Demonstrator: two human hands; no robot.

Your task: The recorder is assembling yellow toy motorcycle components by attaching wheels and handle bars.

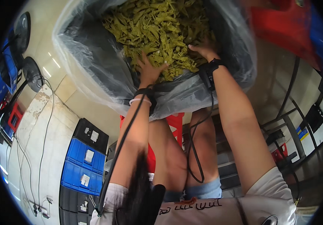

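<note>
A pile of small olive-green moulded plastic pieces [157, 30] fills a large container lined with a clear plastic bag [82, 71]. Their exact kind is too small to make out. My left hand [150, 71] rests at the near left edge of the pile, fingers spread over the pieces, thumb pointing right. On the right side of the pile, my right hand [205, 51] reaches in with its thumb stretched away from the palm. Its other fingers are partly lost in shadow among the pieces. Neither hand shows a piece gripped in it. Black straps with cables circle both wrists.
Blue and black stacked crates [84, 163] stand at the lower left, beside a pale wall with hanging cables. A red container [281, 22] sits at the upper right. Below it is a dark metal frame [294, 112]. The bag's loose edge hangs over my knees.
</note>
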